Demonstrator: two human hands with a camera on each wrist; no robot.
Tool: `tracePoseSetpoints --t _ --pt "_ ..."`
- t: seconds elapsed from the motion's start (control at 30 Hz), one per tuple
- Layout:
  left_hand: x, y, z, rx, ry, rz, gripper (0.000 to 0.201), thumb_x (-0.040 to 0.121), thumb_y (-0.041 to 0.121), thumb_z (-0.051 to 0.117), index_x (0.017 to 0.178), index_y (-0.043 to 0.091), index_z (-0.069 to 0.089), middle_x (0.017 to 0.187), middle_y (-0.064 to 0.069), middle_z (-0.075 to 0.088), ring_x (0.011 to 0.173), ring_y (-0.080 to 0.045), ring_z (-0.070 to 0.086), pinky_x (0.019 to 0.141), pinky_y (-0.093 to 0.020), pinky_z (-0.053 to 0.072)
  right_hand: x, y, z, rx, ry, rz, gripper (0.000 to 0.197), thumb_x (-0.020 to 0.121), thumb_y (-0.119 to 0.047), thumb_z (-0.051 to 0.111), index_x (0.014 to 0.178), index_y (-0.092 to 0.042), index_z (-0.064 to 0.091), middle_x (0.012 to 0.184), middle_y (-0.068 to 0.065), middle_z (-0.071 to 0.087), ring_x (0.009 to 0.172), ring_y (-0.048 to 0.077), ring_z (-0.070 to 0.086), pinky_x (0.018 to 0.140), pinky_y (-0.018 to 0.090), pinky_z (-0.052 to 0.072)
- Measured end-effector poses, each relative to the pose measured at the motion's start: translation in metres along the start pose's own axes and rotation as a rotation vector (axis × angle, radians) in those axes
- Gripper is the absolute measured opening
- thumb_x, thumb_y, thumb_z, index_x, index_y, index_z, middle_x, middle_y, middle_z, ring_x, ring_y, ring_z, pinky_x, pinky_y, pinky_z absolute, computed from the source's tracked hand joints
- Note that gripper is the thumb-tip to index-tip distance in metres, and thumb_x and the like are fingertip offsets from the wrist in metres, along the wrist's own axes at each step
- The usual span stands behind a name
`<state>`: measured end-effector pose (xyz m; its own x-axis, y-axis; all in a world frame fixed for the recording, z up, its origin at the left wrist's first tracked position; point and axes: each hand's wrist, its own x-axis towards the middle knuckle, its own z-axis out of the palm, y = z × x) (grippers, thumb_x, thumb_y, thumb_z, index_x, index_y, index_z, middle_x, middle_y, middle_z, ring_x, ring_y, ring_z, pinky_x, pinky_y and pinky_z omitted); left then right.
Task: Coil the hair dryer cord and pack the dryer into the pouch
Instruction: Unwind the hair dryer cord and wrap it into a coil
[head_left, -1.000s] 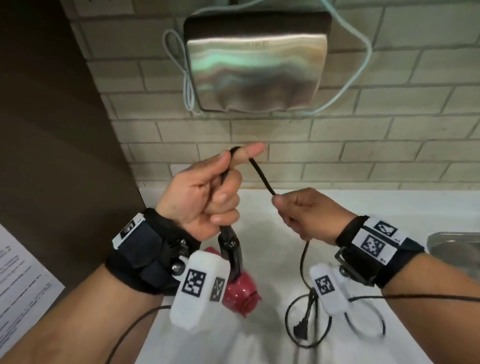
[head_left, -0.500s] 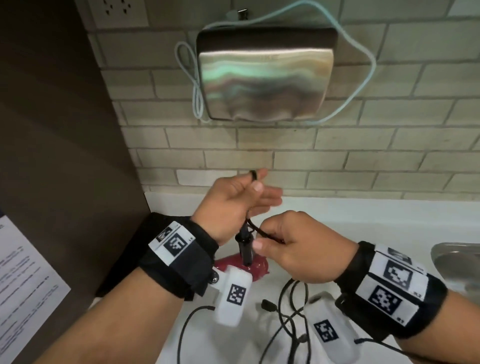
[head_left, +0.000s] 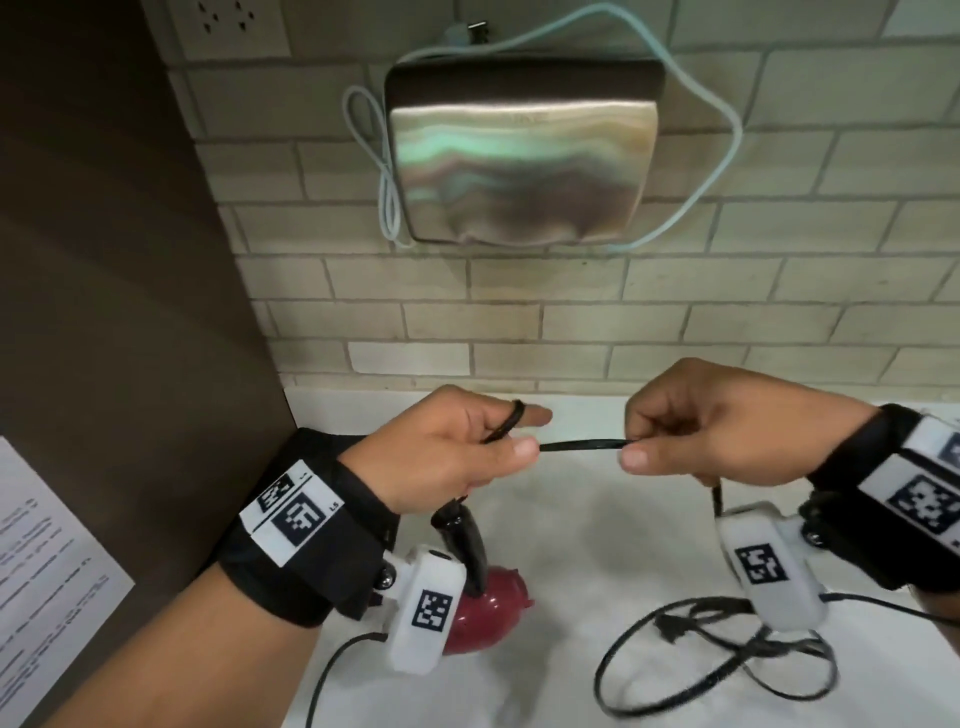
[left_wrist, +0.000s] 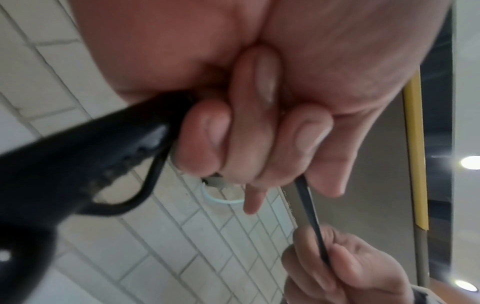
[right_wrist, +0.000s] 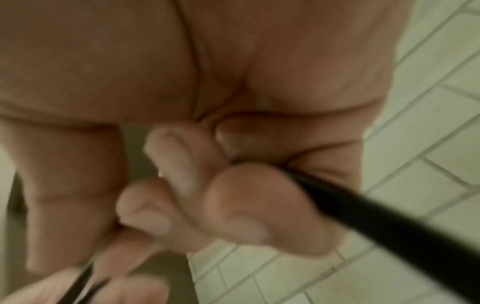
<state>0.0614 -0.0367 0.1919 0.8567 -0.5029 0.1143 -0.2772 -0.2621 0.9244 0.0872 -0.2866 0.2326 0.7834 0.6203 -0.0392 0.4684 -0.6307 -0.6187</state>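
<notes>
A dark red hair dryer (head_left: 483, 613) hangs below my left hand (head_left: 452, 457) over the white counter, its black handle (head_left: 462, 540) running up into that fist. The same handle (left_wrist: 78, 164) fills the left wrist view. A loop of the black cord (head_left: 582, 445) passes over my left forefinger, and a short taut stretch runs across to my right hand (head_left: 711, 421), which pinches it between thumb and fingers. In the right wrist view the cord (right_wrist: 389, 222) slants out from under the curled fingers. The cord's loose length and its plug (head_left: 672, 626) lie tangled on the counter at lower right. No pouch is in view.
A metal wall-mounted box (head_left: 519, 150) with a pale blue cable (head_left: 374, 156) looped round it hangs on the brick wall. A dark panel (head_left: 104, 312) bounds the left side, with a printed sheet (head_left: 47, 561) on it. The white counter (head_left: 597, 519) stretches beneath both hands.
My hands were close together half a second ago; the right hand has drawn away to the right, stretching a short length of cord taut. The head view has tilted up slightly.
</notes>
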Motion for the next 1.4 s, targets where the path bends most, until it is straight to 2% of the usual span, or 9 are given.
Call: tracePoseSetpoints --t 0.17,0.3,0.5,0.67,0.83,1.0,1.17,1.27,1.4 --pt "-0.004 -0.006 0.001 -0.253 -0.143 -0.033 0.033 0.09 0.018 0.056 0.117 0.001 0.064 0.047 0.013 0.035 0.039 -0.006 0.026 0.043 -0.026 0.017 0.004 0.0 -0.009 0.197 0.132 -0.145 0.012 0.077 -0.03 0.067 0.066 -0.027 0.069 0.056 -0.008 0.057 0.051 0.006 0.048 0.05 0.027 0.044" --pt "-0.004 -0.005 -0.013 -0.53 -0.158 0.021 0.031 0.086 0.027 0.064 0.101 0.0 0.07 0.04 0.005 0.041 0.032 -0.008 0.019 0.039 -0.027 0.011 0.026 0.006 0.012 0.407 0.202 -0.106 0.024 0.081 -0.035 0.063 0.069 -0.017 0.072 0.046 -0.012 0.045 0.045 0.014 0.029 0.049 0.031 0.026" --pt "-0.003 -0.008 -0.021 -0.837 -0.175 0.052 0.03 0.088 0.03 0.061 0.09 0.0 0.066 0.042 0.004 0.049 0.028 -0.01 0.017 0.038 -0.022 0.019 0.05 -0.001 0.037 0.692 0.006 -0.092 0.035 0.089 -0.034 0.05 0.078 -0.007 0.07 0.046 0.002 0.043 0.045 0.02 0.03 0.054 0.035 0.046" --pt "-0.004 -0.006 -0.022 -0.94 -0.161 0.091 0.024 0.092 0.023 0.056 0.092 0.0 0.063 0.042 0.006 0.05 0.031 -0.009 0.037 0.044 -0.024 0.035 0.056 -0.015 0.033 0.811 0.046 -0.174 0.017 0.085 -0.016 0.054 0.09 -0.005 0.066 0.073 0.015 0.07 0.064 0.033 0.063 0.069 0.04 0.056" --pt "-0.006 -0.002 -0.025 -0.893 -0.232 0.104 0.028 0.095 0.023 0.051 0.104 -0.002 0.06 0.051 0.001 0.058 0.032 -0.008 0.041 0.047 -0.026 0.038 0.056 -0.042 0.034 0.729 0.197 -0.337 0.012 0.086 -0.013 0.053 0.08 -0.004 0.059 0.057 0.002 0.046 0.047 0.013 0.034 0.046 0.029 0.028" --pt "-0.007 0.003 -0.023 -0.933 -0.356 0.103 0.04 0.099 0.028 0.044 0.115 -0.007 0.055 0.042 0.001 0.035 0.031 -0.01 0.014 0.043 -0.027 0.026 0.061 -0.044 0.03 0.444 0.355 -0.398 0.013 0.093 -0.011 0.055 0.083 -0.011 0.063 0.059 -0.018 0.062 0.048 -0.001 0.05 0.051 0.018 0.04" --pt "-0.008 0.015 -0.022 -0.975 -0.276 0.179 0.047 0.099 0.021 0.043 0.135 -0.007 0.04 0.053 -0.003 0.044 0.032 -0.01 0.016 0.045 -0.028 0.027 0.061 -0.042 0.046 0.441 0.356 -0.373 0.022 0.098 -0.008 0.051 0.097 -0.023 0.066 0.063 -0.016 0.061 0.05 0.002 0.051 0.05 0.011 0.04" --pt "-0.011 0.016 -0.029 -1.032 -0.137 0.282 0.056 0.097 0.019 0.048 0.145 0.0 0.026 0.085 -0.005 0.07 0.038 -0.008 0.042 0.05 -0.026 0.038 0.055 -0.034 0.056 0.407 0.28 -0.166 0.014 0.099 -0.016 0.05 0.097 -0.019 0.064 0.061 -0.004 0.058 0.04 0.011 0.048 0.043 0.025 0.041" --pt "-0.004 0.015 -0.036 -0.795 0.14 0.286 0.059 0.09 0.023 0.054 0.145 0.014 0.034 0.121 -0.01 0.068 0.071 -0.016 0.073 0.067 -0.028 0.058 0.042 -0.033 0.073 0.203 0.093 -0.144 0.023 0.1 -0.026 0.048 0.092 -0.012 0.065 0.053 -0.002 0.051 0.036 0.004 0.044 0.044 0.019 0.038"
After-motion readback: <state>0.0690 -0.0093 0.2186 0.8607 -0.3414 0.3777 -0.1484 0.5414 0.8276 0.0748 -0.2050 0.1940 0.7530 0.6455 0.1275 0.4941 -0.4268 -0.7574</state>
